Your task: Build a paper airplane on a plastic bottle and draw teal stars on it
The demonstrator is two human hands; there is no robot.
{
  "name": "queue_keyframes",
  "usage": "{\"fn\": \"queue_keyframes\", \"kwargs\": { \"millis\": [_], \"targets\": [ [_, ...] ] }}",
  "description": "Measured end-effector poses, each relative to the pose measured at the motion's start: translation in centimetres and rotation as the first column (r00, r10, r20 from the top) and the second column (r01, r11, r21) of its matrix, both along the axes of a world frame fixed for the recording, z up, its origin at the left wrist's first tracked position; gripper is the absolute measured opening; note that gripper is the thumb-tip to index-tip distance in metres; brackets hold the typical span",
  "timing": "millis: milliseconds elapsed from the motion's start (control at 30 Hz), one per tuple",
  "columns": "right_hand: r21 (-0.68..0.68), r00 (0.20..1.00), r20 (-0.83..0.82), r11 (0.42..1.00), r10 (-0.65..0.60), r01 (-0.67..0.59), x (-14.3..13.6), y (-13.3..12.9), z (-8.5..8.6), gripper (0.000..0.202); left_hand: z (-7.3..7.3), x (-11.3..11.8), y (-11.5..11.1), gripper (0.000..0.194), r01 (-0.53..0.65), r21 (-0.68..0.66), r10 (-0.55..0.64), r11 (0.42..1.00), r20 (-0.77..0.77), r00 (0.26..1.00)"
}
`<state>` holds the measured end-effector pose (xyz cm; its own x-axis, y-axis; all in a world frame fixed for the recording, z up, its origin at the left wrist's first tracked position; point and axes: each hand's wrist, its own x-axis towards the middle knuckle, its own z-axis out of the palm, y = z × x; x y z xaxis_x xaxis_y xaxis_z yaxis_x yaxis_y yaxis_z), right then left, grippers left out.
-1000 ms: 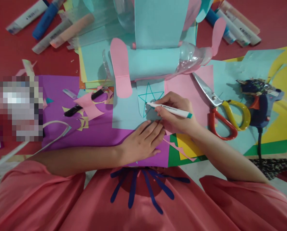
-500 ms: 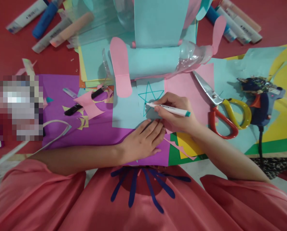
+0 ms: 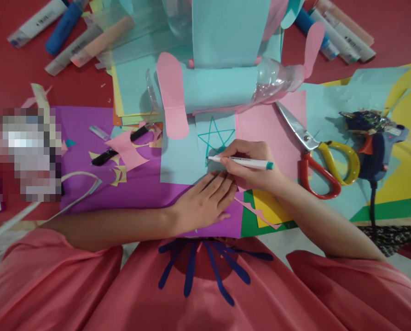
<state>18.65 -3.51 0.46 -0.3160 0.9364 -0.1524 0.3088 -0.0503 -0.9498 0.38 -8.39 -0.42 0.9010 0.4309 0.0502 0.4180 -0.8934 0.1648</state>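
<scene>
Gripped in my right hand (image 3: 251, 161) is a white marker (image 3: 250, 162) with a green end, its tip at the lower left point of a star outline (image 3: 216, 133). The green star is drawn on light blue paper (image 3: 181, 161). My left hand (image 3: 207, 197) lies flat, fingers stretched over the lower edge of that paper and the purple sheet (image 3: 139, 195) under it. Just beyond the star lies a clear plastic bottle (image 3: 277, 76) wrapped in light blue paper, with pink paper pieces (image 3: 172, 96) attached.
Scissors (image 3: 309, 142) with red and yellow handles lie to the right, beside a dark blue glue gun (image 3: 378, 151). Paper scraps (image 3: 131, 149) are scattered at left. Several markers (image 3: 103, 41) lie at the far left, others (image 3: 350, 37) at the far right.
My right hand and the marker have moved slightly down, the tip going from the star's left inner edge to its lower left point. My left hand stays put.
</scene>
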Motion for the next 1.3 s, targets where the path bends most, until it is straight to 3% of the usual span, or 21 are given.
{"fn": "queue_keyframes", "kwargs": {
  "millis": [467,567,733,1300],
  "targets": [
    [0.042,0.996,0.001,0.995,0.086,-0.086,0.14,-0.16,0.03,0.022,-0.08,-0.07,0.00,0.059,0.016,-0.008,-0.016,1.000,-0.024,1.000],
    [0.051,0.999,-0.017,0.998,0.030,-0.029,0.05,-0.23,-0.08,0.021,-0.01,-0.08,0.03,0.058,0.011,0.010,-0.010,1.000,-0.017,1.000],
    [0.103,0.983,-0.062,0.979,-0.172,0.177,-0.05,-0.18,-0.36,0.015,0.34,0.02,0.13,0.059,0.001,0.019,-0.001,1.000,-0.029,1.000],
    [0.097,0.993,0.035,0.990,-0.110,0.106,0.13,-0.24,-0.63,0.016,0.13,-0.02,0.01,0.058,0.002,0.015,-0.002,1.000,0.000,1.000]
  ]
}}
